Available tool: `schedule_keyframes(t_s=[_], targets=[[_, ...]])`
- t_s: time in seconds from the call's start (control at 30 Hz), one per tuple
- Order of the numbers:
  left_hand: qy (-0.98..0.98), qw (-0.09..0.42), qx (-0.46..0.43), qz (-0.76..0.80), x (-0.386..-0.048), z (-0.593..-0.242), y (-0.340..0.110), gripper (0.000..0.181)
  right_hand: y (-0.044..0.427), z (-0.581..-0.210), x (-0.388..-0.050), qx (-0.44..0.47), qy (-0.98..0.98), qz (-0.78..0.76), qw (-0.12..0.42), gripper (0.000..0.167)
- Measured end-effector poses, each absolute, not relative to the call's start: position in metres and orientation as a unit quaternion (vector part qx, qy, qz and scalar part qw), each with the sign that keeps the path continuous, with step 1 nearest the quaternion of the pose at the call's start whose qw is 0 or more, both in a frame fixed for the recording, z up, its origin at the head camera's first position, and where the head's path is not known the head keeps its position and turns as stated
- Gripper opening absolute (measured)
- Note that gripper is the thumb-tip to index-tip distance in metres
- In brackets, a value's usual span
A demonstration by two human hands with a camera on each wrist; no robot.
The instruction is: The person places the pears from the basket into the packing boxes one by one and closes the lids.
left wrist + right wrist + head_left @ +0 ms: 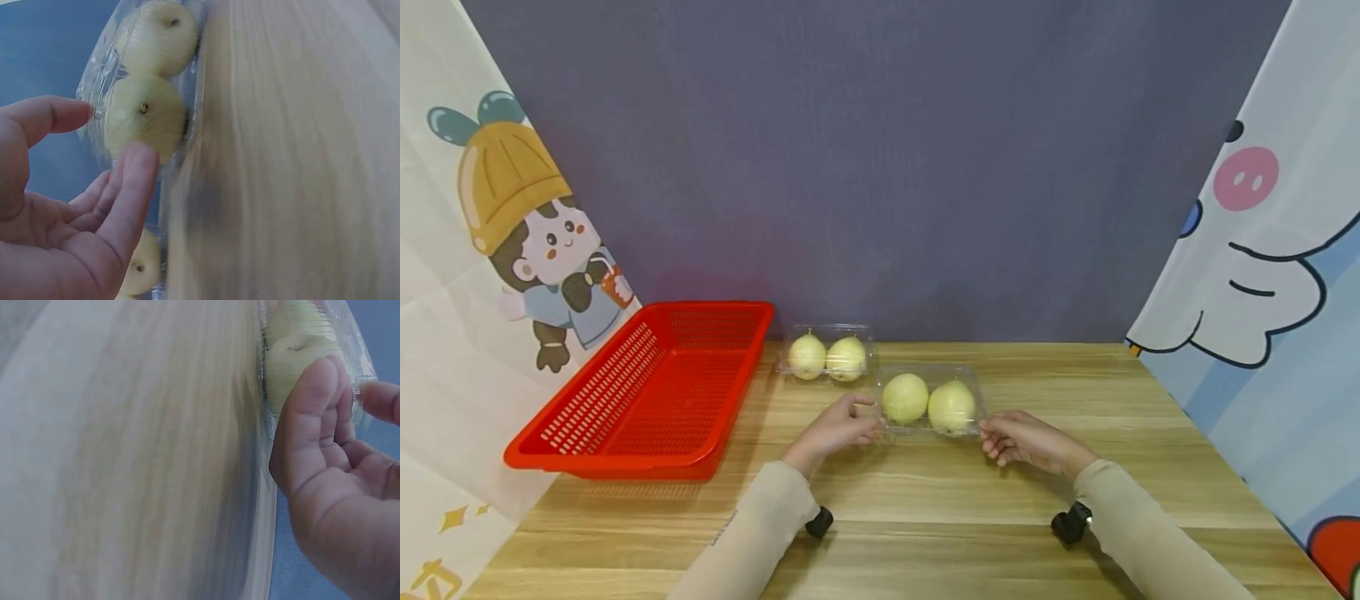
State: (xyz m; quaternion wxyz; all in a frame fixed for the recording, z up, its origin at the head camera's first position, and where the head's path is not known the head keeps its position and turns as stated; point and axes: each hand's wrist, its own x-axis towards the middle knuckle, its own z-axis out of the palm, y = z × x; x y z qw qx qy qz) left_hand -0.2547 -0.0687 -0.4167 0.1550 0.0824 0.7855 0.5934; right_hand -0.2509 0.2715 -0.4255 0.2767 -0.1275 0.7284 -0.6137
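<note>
A clear plastic box [928, 372] with two pale yellow-green pears [952, 407] in it sits between the hands in the head view. At its left end is my left hand [838, 432]; the thumb and fingers are spread apart, and one fingertip touches the plastic edge in the left wrist view. My right hand [1030, 442] pinches the near right corner of this box, its other fingers bent beneath. In the right wrist view the fingers partly hide the pear [300, 359]. Behind and to the left stands a second clear box [827, 330], also holding two pears [807, 357].
A red plastic basket [718, 433] with slotted walls stands on the left of the wooden table [925, 533]. A grey-purple cloth backdrop [880, 167] rises behind the table. Printed cartoon sheets [445, 275] flank both sides.
</note>
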Motion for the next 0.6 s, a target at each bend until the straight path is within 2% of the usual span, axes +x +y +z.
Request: schedule_keyframes(t_s=[0.17, 0.37, 0.6], targets=[[0.842, 0.09, 0.097, 0.523, -0.255, -0.41, -0.072, 0.057, 0.272, -0.426, -0.25, -0.134, 0.724, -0.618, 0.276, 0.027], [0.85, 0.032, 0.131, 0.509, -0.255, -0.401, -0.068, 0.059, 0.271, -0.426, -0.251, -0.131, 0.723, -0.619, 0.278, 0.028], [0.885, 0.002, 0.164, 0.436, -0.251, -0.391, -0.053, 0.072, 0.271, -0.426, -0.251, -0.131, 0.725, -0.617, 0.278, 0.029]])
